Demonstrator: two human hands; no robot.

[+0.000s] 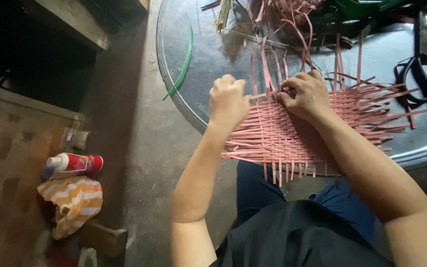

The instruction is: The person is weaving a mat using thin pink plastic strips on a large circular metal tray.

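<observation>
Dark-clothed lap lies nearest, under the round metal table's [174, 74] near edge, which the pink woven mat [292, 133] overhangs. Left hand [228, 101] clenches at its left border; right hand [308, 94] pinches a strip. Black scissors [421, 79] lie rightward; bare tabletop opens far-left.

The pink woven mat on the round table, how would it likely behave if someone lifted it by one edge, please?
The mat would probably flex and sag, since it is made of thin flat strips. It looks light for its size. Its loose strip ends stick out unwoven, so the outer strips may slip apart. Both the left hand and right hand rest on it.
</observation>
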